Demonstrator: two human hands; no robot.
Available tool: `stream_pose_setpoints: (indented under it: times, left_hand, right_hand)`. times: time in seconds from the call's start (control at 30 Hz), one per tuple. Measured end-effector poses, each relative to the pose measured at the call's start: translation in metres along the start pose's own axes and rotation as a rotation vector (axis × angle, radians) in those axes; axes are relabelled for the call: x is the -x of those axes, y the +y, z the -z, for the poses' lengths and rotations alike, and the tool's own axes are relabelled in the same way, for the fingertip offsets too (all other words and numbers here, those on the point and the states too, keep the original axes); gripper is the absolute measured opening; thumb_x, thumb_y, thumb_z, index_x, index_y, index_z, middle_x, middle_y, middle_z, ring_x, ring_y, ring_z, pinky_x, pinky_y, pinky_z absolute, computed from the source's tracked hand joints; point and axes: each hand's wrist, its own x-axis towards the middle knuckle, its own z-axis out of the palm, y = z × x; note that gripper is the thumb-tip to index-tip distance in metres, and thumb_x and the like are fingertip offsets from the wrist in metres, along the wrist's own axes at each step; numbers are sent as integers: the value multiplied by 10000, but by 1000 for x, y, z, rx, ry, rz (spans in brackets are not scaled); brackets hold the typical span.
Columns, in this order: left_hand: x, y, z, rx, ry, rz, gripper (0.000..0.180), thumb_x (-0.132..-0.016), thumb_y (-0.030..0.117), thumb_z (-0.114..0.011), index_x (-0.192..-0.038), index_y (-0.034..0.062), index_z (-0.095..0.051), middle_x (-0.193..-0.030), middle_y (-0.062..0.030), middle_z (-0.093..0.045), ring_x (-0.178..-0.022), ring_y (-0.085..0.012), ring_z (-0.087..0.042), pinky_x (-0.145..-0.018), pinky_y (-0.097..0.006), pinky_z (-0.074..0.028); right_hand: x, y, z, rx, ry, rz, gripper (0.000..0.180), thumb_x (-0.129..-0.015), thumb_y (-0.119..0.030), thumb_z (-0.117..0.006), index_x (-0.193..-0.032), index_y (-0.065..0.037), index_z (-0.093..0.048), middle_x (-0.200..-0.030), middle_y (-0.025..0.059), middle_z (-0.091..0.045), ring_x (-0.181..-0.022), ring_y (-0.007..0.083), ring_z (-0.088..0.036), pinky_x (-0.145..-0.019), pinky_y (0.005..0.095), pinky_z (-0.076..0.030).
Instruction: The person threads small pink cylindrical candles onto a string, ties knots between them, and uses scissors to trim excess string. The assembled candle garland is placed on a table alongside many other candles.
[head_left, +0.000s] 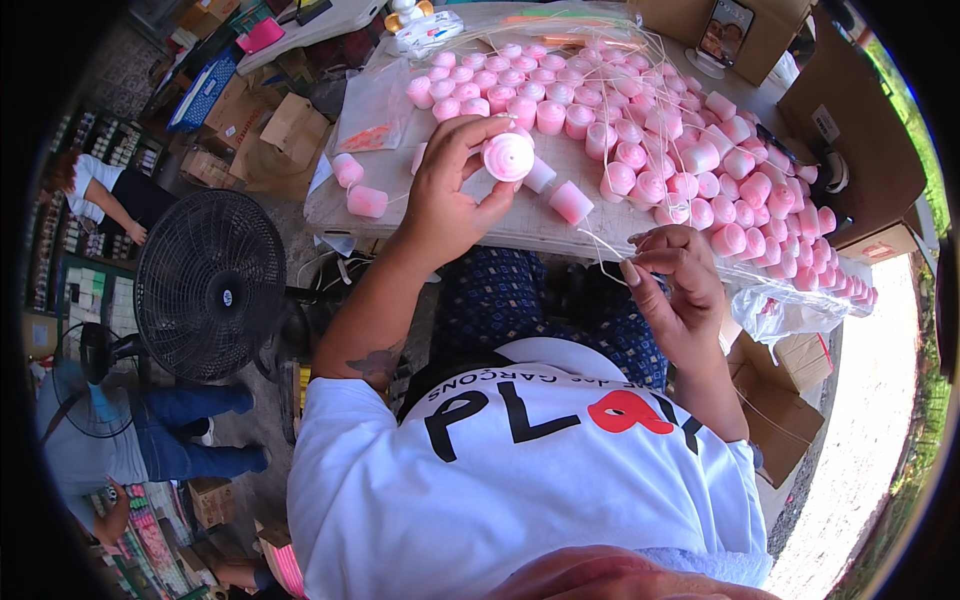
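My left hand (445, 195) is closed around a pink candle (508, 158), its pale swirled top turned up with a small dark spot in the middle. It is held just above the table's near edge. My right hand (685, 290) pinches a thin white wick string (603, 243) between thumb and fingertips. That string runs toward a pink and white candle (571, 203) lying on its side near the edge. A paler candle (540, 175) lies between it and my left hand. Beyond both hands, many pink candles (550, 115) stand packed in rows, with more heaped to the right.
Several loose candles (367, 202) lie at the left of the white table (330, 205), near a plastic bag (372, 105). A phone (725, 38) stands at the back; a cardboard box (850, 130) is at right. At left are a black fan (210, 285) and other people (105, 190).
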Motion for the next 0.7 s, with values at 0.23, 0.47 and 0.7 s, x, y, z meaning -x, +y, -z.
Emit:
stream_pose_setpoints:
  times: [0.23, 0.47, 0.7]
  left_hand:
    - [19, 29, -20, -174, -88, -181, 519, -635, -74, -694, -1125, 50, -582, -1101, -129, -569, -1029, -301, -573, -887, -372, -476]
    - [20, 33, -22, -255, -77, -236, 517, -635, -87, -688, -1124, 57, -603, -1117, -129, -558, -1015, -294, -576, -861, -364, -494]
    - [22, 38, -25, -254, -99, -235, 526, -646, -100, -677, -1141, 57, -595, -1126, -126, -553, -999, -291, -583, -843, -362, -509]
  right_hand:
    - [-6, -13, -4, 207, -50, 129, 167, -731, -10, -726, -883, -31, -662, -950, 119, -556, -856, 252, -587, -731, 334, -479]
    - [-2, -12, -1, 281, -51, 181, 184, -705, -18, -730, -871, -35, -652, -974, 132, -552, -882, 273, -579, -737, 344, -476]
    - [-1, -11, -3, 308, -56, 171, 177, -699, -29, -729, -856, -40, -647, -978, 136, -560, -897, 285, -579, -755, 360, -472]
